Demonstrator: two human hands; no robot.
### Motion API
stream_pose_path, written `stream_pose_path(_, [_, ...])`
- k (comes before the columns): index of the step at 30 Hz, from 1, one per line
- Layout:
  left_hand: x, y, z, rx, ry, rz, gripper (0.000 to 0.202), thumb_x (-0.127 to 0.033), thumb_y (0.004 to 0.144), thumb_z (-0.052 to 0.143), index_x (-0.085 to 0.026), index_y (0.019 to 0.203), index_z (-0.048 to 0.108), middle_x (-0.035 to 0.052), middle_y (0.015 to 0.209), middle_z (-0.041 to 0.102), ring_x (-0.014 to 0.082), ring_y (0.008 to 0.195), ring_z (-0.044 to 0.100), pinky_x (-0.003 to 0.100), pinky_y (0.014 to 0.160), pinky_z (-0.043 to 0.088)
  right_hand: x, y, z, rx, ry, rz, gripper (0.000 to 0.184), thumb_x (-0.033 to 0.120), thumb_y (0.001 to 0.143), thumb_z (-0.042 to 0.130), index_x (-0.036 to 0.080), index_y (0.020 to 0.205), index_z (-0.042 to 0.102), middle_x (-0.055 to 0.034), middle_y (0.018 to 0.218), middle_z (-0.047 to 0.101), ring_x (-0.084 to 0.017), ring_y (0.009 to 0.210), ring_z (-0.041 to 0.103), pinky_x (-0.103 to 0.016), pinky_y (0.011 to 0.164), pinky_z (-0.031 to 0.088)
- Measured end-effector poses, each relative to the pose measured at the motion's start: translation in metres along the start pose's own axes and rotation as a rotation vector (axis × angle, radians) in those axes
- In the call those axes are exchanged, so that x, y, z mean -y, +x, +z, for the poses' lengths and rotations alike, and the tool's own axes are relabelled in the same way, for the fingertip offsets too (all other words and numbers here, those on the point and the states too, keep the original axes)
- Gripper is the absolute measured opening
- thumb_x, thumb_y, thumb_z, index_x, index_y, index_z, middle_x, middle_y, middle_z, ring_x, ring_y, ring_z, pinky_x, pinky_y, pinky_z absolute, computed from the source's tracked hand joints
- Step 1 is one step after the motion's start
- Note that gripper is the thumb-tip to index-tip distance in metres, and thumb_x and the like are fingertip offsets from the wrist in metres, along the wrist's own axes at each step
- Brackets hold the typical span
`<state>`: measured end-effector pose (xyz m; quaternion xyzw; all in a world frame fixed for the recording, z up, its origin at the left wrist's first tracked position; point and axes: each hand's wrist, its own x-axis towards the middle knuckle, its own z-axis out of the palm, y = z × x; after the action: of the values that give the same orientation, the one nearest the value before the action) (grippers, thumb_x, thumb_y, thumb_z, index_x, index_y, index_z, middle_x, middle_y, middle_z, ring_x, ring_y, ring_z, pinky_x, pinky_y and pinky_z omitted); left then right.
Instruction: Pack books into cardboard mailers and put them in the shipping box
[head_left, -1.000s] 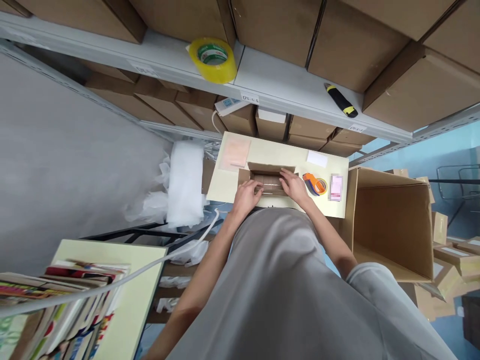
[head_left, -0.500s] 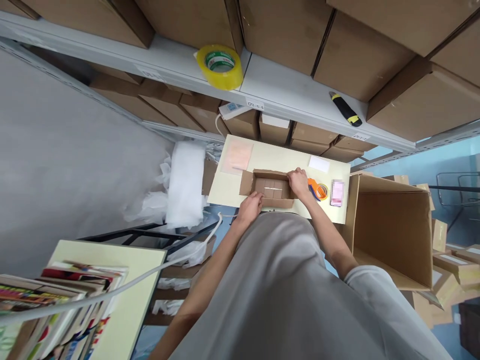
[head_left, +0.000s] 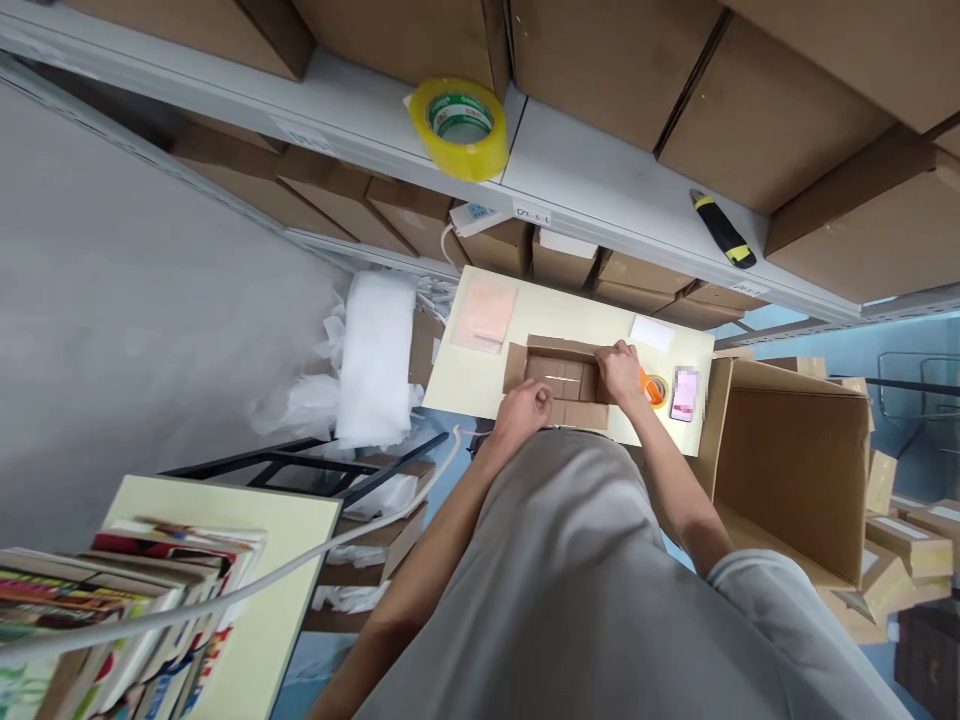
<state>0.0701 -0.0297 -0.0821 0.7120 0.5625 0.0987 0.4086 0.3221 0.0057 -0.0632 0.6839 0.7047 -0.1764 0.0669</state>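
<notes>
A small open cardboard box (head_left: 581, 413) sits at the near edge of a pale table (head_left: 480, 385), its flaps spread outward. Brown cardboard and a thin bright strip show on its inside bottom. My left hand (head_left: 523, 412) is closed at the near left corner, fingers curled against the cardboard; its fingertips are partly hidden. At the right end, my right hand (head_left: 621, 372) grips the box's upper edge between thumb and fingers. Just right of that hand lies an orange tape dispenser (head_left: 651, 388) with a tape roll, partly covered by the wrist.
A phone (head_left: 685, 393), a white paper (head_left: 652, 333) and pinkish sheets (head_left: 486, 312) lie on the table. Above, a shelf (head_left: 577, 150) carries yellow tape (head_left: 465, 130), a utility knife (head_left: 722, 228) and cartons. A large open carton (head_left: 787, 470) stands right, a white wrap roll (head_left: 377, 360) left.
The view has shifted, so most things appear farther right. The near flap of the box now lies more outward. My left hand's fingers have curled in more; my right hand keeps to the right end.
</notes>
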Motion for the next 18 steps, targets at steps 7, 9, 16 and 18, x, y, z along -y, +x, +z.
stream_pose_path(7, [0.053, 0.080, -0.062, -0.606, -0.205, -0.294, 0.033, -0.027, 0.104, 0.055, -0.017, 0.131, 0.072, 0.0149, 0.129, 0.074, 0.0262, 0.101, 0.074, 0.041, 0.107, 0.056, 0.012, -0.019, -0.013, -0.215, 0.157, 0.025, 0.041, 0.030, 0.119, 0.043, 0.020, 0.126, 0.082, -0.0139, 0.137, 0.083, -0.037, 0.117, 0.059, -0.047, 0.100, 0.041])
stream_pose_path(9, [0.081, 0.114, -0.067, -0.614, -0.206, -0.467, 0.039, -0.024, 0.099, 0.059, -0.011, 0.135, 0.068, 0.0230, 0.136, 0.070, 0.0366, 0.127, 0.069, 0.052, 0.121, 0.049, 0.017, -0.027, -0.017, -0.266, 0.190, 0.046, 0.042, 0.034, 0.119, 0.044, 0.020, 0.127, 0.083, -0.0129, 0.136, 0.084, -0.036, 0.114, 0.061, -0.046, 0.097, 0.043])
stream_pose_path(16, [0.142, 0.164, -0.056, -0.492, -0.236, -0.665, 0.029, -0.022, 0.099, 0.060, -0.012, 0.124, 0.068, 0.0281, 0.138, 0.066, 0.0480, 0.141, 0.060, 0.063, 0.123, 0.047, 0.023, -0.064, -0.018, -0.413, 0.232, 0.057, 0.038, 0.039, 0.119, 0.051, 0.023, 0.121, 0.086, -0.0109, 0.123, 0.088, -0.032, 0.104, 0.069, -0.047, 0.097, 0.051])
stream_pose_path(18, [0.149, 0.165, -0.056, -0.469, -0.212, -0.693, 0.024, -0.020, 0.094, 0.066, -0.015, 0.117, 0.069, 0.0255, 0.133, 0.068, 0.0488, 0.136, 0.063, 0.064, 0.119, 0.050, 0.021, -0.072, -0.014, -0.453, 0.239, 0.050, 0.036, 0.037, 0.118, 0.054, 0.022, 0.117, 0.086, -0.0100, 0.119, 0.089, -0.031, 0.101, 0.071, -0.047, 0.098, 0.053])
